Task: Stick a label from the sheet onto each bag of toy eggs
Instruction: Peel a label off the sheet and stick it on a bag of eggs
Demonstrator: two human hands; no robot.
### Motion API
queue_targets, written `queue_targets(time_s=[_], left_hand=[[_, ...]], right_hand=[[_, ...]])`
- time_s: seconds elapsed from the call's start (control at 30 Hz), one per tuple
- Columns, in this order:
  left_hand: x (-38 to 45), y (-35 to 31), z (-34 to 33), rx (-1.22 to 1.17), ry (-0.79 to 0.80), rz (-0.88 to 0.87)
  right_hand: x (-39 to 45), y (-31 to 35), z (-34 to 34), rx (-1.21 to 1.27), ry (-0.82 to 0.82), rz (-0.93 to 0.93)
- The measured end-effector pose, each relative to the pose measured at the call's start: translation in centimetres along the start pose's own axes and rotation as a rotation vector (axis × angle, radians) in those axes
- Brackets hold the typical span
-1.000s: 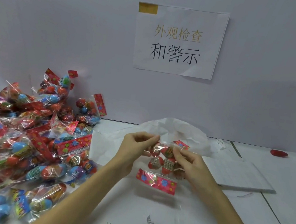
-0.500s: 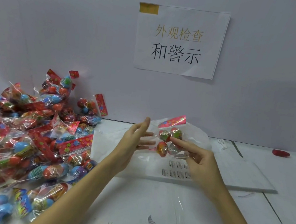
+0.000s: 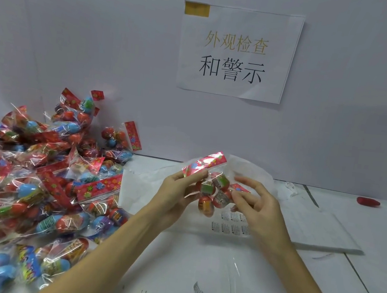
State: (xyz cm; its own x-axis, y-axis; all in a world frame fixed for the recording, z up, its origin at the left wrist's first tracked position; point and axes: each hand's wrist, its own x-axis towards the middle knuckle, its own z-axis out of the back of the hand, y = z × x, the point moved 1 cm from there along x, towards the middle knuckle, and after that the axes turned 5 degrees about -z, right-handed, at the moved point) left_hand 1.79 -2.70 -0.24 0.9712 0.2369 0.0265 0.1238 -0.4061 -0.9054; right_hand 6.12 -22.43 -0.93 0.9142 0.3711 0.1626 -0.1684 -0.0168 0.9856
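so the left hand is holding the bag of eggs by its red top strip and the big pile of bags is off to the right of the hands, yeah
Not quite. The left hand does hold the bag of eggs by its red top strip, but the pile of bags lies to the left of the hands, not the right. The head view shows it.

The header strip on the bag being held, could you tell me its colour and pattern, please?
Red with blue and green flowers, in the head view.
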Motion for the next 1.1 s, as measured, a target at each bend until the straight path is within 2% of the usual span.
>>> queue_targets(time_s=[0.2, 0.4, 0.47, 0.57, 0.67, 0.73, 0.83, 0.9, 1.0, 1.1], left_hand=[[-0.1, -0.3, 0.4, 0.204, -0.018, -0.012], [0.1, 0.4, 0.1, 0.149, -0.151, -0.144], [0.2, 0.2, 0.2, 0.143, -0.169, -0.13], [0.1, -0.2, 0.2, 0.154, -0.014, -0.029], [-0.1, -0.1, 0.2, 0.217, 0.083, -0.076], [-0.2, -0.3, 0.4, 0.337, 0.124, -0.121], [-0.5, -0.6, 0.2, 0.564, 0.299, -0.136], [-0.7, -0.5, -0.2, 0.639, 0.37, -0.135], [-0.8, -0.2, -0.6, 0.663, 0.376, -0.133], [-0.7, -0.1, -0.2, 0.628, 0.336, -0.098]], right_hand=[[0.0, 0.0, 0.4, -0.005, 0.016, -0.091], [0.2, -0.2, 0.0, 0.043, -0.039, -0.067], [0.3, -0.4, 0.1, 0.102, -0.082, -0.086], [0.4, -0.4, 0.6, 0.155, -0.05, -0.141], [0.4, -0.4, 0.6, 0.15, 0.075, -0.197], [0.6, -0.4, 0.6, 0.156, 0.097, -0.187], [0.7, -0.1, 0.9, 0.233, 0.071, -0.168], [0.5, -0.1, 0.8, 0.179, 0.11, -0.148], [0.3, -0.2, 0.7, 0.129, 0.049, -0.159], [0.5, 0.0, 1.2, 0.264, -0.048, -0.217]])
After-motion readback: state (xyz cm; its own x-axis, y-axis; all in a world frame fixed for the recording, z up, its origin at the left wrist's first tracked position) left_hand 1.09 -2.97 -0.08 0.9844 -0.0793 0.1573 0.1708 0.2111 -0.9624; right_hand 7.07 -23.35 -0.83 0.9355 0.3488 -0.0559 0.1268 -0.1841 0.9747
